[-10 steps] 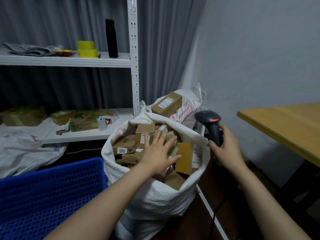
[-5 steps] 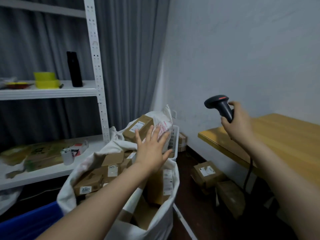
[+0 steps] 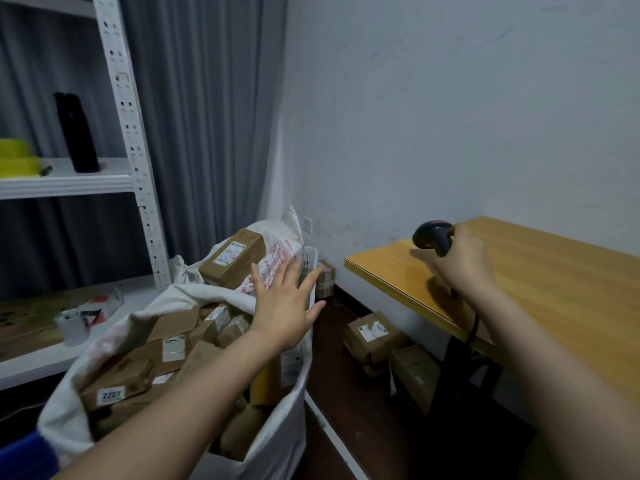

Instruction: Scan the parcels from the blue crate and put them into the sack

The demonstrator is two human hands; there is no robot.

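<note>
Black scanner (image 3: 431, 235), one, held by right hand (image 3: 462, 263).

You could read only 1 number: "2207", in dark digits on a small white label (image 3: 111, 395) stuck to a brown parcel (image 3: 119, 375) at the near left of your sack (image 3: 289, 414). The red print on the white bag (image 3: 277, 249) behind it, and the other shipping labels, were too blurred for you to read

The blue crate (image 3: 21, 457) is showing only a corner at the picture's edge; the right hand (image 3: 463, 265) is hiding the handle of the scanner (image 3: 430, 236).
</note>
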